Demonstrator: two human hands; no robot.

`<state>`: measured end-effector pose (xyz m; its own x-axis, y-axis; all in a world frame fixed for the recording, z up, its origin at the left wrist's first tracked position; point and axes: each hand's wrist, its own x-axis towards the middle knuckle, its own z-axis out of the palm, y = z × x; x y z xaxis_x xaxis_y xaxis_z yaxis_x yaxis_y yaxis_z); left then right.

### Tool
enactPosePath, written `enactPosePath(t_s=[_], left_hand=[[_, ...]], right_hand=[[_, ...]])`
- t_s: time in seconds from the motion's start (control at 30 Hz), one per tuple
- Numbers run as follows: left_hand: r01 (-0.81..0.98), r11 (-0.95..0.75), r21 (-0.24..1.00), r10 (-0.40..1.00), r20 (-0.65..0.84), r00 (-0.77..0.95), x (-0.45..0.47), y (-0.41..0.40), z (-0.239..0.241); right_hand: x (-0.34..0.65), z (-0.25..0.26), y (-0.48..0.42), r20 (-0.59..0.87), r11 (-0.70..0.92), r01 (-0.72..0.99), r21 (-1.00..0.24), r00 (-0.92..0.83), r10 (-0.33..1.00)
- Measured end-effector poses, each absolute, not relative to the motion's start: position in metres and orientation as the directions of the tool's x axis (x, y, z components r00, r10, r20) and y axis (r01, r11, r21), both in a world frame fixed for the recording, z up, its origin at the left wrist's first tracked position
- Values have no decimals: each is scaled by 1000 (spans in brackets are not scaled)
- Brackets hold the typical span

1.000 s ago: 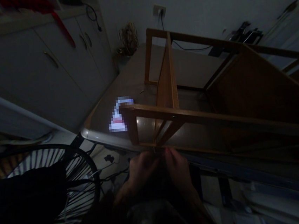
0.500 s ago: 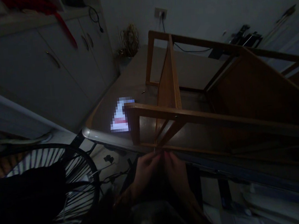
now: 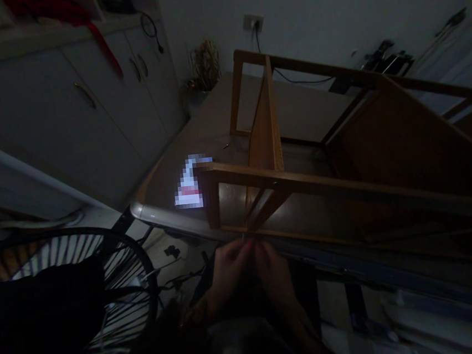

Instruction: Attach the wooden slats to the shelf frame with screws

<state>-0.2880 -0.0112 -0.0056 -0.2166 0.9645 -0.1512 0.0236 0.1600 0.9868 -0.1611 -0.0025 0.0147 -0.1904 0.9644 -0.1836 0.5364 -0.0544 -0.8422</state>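
A wooden shelf frame (image 3: 324, 181) lies on its side across the table. At its near lower rail, my left hand (image 3: 229, 264) is closed, with a thin metal piece (image 3: 243, 236) sticking up from its fingertips; its kind is too dark and small to make out. Close beside it, my right hand (image 3: 273, 268) is closed too, its fingertips nearly meeting those of the left. Whatever the right fingers hold, if anything, is hidden. A small metal piece (image 3: 226, 145) rests on the tabletop (image 3: 168, 169) beyond the frame's left end.
A lit, pixelated screen (image 3: 188, 195) lies by the frame's left end. To the left stands a round corded chair (image 3: 132, 253) with dark cloth (image 3: 45, 323) on it. White cabinets (image 3: 108, 111), a dried plant (image 3: 206, 63) and a wall socket (image 3: 253, 22) are behind.
My right hand has shifted slightly left, closer to the left fingertips. My left hand and the thin metal piece have hardly moved; the frame stays in place.
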Motion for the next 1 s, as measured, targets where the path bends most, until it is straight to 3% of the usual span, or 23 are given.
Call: enactPosePath(t_s=[0.13,0.33,0.63,1.0], left_hand=[[-20,169,986,957,-168,-238,-287,-10,-7],[33,180,983,959,-167,-230,-290,-9,-1],[70,143,987,968,-125,-218,-298,-13,-4],[386,103,917,989,-54,-135,-319,-10,-1]], right_hand=[[-163,13,-3,-169,-87,434,-897,-154,974],[-164,10,-2,-124,-6,569,-823,-169,978],[-168,6,-5,-108,56,561,-826,-254,961],[-191,-3,1,-188,-93,332,-939,-266,945]])
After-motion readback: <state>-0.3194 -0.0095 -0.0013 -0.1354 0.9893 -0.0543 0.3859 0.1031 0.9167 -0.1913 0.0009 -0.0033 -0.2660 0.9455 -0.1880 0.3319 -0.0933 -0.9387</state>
